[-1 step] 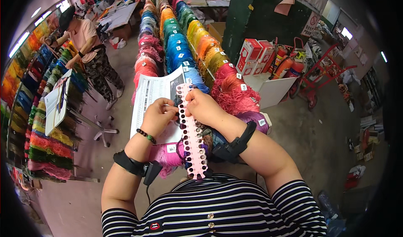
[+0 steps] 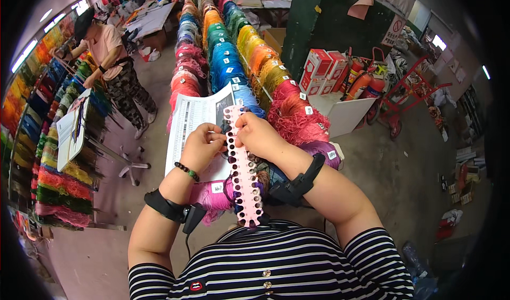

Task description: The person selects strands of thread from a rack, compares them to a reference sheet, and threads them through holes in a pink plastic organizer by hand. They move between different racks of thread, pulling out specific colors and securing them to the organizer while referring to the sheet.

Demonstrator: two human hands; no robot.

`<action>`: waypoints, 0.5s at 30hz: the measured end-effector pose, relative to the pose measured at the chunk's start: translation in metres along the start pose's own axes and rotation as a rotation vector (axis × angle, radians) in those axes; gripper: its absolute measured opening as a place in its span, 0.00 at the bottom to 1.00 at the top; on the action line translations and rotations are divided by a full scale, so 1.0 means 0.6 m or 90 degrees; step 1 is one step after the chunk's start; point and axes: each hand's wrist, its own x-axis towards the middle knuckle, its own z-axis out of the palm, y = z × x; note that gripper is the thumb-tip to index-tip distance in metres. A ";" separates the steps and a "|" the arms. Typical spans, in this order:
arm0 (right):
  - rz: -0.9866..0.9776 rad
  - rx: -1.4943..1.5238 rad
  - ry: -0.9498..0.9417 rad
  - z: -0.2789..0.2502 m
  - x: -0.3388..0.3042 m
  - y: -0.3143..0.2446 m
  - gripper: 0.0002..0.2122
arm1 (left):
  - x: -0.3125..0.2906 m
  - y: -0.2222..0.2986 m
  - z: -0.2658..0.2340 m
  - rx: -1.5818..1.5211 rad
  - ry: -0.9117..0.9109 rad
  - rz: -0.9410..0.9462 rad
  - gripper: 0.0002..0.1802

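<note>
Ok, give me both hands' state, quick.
Left hand: fingers closed on the pink punched card and printed sheet.
Right hand: fingers pinching the card's upper edge.

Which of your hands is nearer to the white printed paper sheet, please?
Left. The left hand lies over the white printed paper sheet; the right hand sits beyond the pink perforated plastic strip, off the sheet.

Concrete floor (image 2: 159, 82), grey, worn. Long rows of coloured yarn hanks (image 2: 228, 61) down the middle, more on wall racks (image 2: 32, 119) at left. Dark green pillar (image 2: 319, 29); red fire extinguishers (image 2: 366, 82) beside it. Strip lights (image 2: 24, 55) upper left.
</note>
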 end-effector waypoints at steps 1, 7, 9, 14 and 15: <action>-0.001 0.000 -0.004 0.000 -0.001 -0.001 0.13 | 0.004 -0.009 0.003 -0.046 -0.018 0.023 0.13; 0.017 0.044 0.006 -0.007 -0.003 0.004 0.12 | 0.020 -0.006 0.016 -0.153 -0.040 -0.002 0.18; 0.000 0.057 0.016 -0.007 0.001 0.007 0.12 | 0.023 -0.007 0.018 -0.145 -0.053 0.029 0.18; 0.004 0.083 0.003 -0.013 0.002 0.008 0.11 | 0.025 -0.003 0.021 -0.193 -0.053 0.029 0.19; 0.000 0.085 -0.010 -0.012 0.003 0.007 0.11 | 0.024 -0.001 0.020 -0.189 -0.048 0.031 0.18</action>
